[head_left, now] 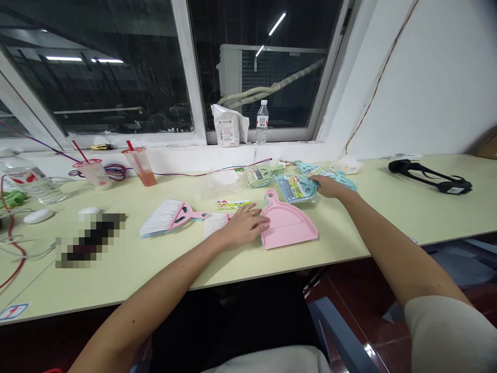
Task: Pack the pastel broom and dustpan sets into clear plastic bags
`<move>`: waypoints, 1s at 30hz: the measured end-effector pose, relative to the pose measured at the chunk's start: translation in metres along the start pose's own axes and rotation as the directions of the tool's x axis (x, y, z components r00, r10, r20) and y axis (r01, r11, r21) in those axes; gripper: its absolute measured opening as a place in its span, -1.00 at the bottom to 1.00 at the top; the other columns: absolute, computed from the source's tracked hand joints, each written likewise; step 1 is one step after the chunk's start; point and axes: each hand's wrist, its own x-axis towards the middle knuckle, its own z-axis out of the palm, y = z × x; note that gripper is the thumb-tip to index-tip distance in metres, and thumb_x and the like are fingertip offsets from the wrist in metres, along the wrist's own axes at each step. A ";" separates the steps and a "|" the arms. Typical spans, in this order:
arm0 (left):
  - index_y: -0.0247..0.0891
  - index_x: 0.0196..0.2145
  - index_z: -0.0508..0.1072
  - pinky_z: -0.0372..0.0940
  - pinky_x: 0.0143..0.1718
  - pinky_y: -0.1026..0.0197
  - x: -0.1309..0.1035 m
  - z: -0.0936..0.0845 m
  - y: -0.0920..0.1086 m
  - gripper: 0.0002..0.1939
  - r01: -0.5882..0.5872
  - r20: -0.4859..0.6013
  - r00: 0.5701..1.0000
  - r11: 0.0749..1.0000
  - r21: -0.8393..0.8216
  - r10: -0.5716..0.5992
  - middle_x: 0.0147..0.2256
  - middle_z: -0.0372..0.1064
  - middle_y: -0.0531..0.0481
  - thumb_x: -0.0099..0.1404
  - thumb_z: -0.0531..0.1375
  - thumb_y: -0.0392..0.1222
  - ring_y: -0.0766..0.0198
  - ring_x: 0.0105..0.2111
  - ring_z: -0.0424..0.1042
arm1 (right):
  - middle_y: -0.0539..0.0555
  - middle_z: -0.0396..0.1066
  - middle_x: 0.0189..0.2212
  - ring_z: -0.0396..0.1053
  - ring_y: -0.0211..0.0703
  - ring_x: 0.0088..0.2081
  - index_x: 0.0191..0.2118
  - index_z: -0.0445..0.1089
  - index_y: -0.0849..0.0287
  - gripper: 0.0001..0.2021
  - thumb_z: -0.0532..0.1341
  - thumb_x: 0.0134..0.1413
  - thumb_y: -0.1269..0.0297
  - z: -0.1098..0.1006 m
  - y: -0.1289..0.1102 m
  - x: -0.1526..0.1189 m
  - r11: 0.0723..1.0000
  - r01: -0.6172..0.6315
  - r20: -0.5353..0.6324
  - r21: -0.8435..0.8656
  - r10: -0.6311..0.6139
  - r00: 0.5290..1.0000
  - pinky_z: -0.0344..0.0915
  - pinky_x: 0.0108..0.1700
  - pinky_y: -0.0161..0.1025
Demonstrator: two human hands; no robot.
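Note:
My left hand [245,226] lies with its fingers stretched out over a small brush [214,223], mostly hidden beneath it. Its fingertips reach the left edge of a pink dustpan [289,225], which lies at the middle of the table with its handle pointing away from me. Farther right, my right hand [328,186] is closed at the handle end of a blue dustpan-and-brush set in a clear bag [293,187]. To the left is a stack of brushes [171,217], pink on top, with white bristles.
Behind lie a green bagged set [264,175] and another blue bagged set [344,179]. A yellow label strip [233,204] is near my left hand. Drink cups [142,166] and cables stand back left, a black strap [430,177] right. A water bottle [262,123] stands on the sill.

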 end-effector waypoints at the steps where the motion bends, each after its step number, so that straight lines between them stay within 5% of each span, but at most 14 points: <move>1: -0.04 0.19 0.50 -0.07 0.38 -0.19 0.000 0.001 0.000 -0.45 -0.001 0.006 1.000 1.000 0.011 0.001 0.24 0.36 -0.10 0.56 -0.14 0.15 -0.09 0.40 0.04 | 0.27 0.46 0.19 0.41 0.16 0.20 0.23 0.43 0.22 -0.34 0.21 -0.09 0.56 0.007 0.002 -0.001 1.000 0.002 0.006 0.013 -0.003 1.000 0.29 0.26 -0.05; 13: -0.07 0.10 0.57 0.10 0.22 -0.04 -0.012 -0.002 0.010 -0.51 -0.073 -0.041 0.996 0.994 0.076 0.076 0.02 0.47 -0.12 0.56 -0.08 0.10 0.02 0.13 0.29 | 0.19 0.38 0.27 0.35 0.12 0.25 0.30 0.39 0.22 -0.25 0.13 -0.11 0.60 0.065 -0.012 0.025 0.989 0.116 0.083 0.096 -0.124 0.989 0.25 0.28 -0.11; 30: -0.01 0.20 0.50 0.08 0.22 -0.06 -0.014 -0.008 0.007 -0.47 -0.064 -0.004 0.998 0.996 0.060 0.065 0.08 0.41 -0.10 0.58 -0.16 0.08 0.02 0.15 0.24 | 0.33 0.37 0.25 0.33 0.20 0.27 0.32 0.35 0.31 -0.26 0.20 -0.08 0.59 0.058 -0.067 0.042 0.984 0.175 0.164 0.019 -0.175 0.971 0.22 0.29 -0.10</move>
